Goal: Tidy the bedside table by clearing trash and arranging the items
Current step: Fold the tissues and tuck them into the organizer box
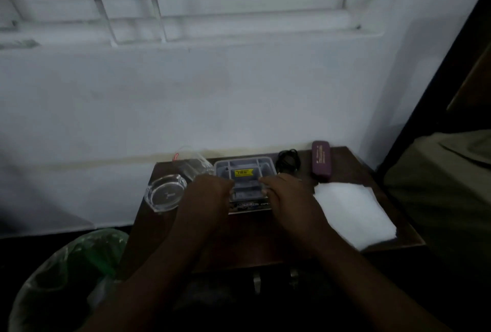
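— Left hand [210, 189] is curled on the left edge of the clear plastic tray [244, 172], fingers bent round its side. What's out on that flank?

— Far left on the floor, a bin with a green liner [71, 273]. On the dark tabletop [255, 241], a glass ashtray [165, 195] sits at the left corner, and just behind it a clear glass [192, 165], tilted, close to the tray.

— And the tray itself?

— Middle of the tabletop, toward the far edge, yellow sticker on it, lying on a flat printed pack [251, 205]. Right hand [287, 193] grips its right edge, fingers curled in the same way.

— Further right?

— A coiled black cable [288, 161] just beyond the right hand, then a purple case [321, 160] at the far edge, and a folded white cloth [354, 214] nearer, at the right side.
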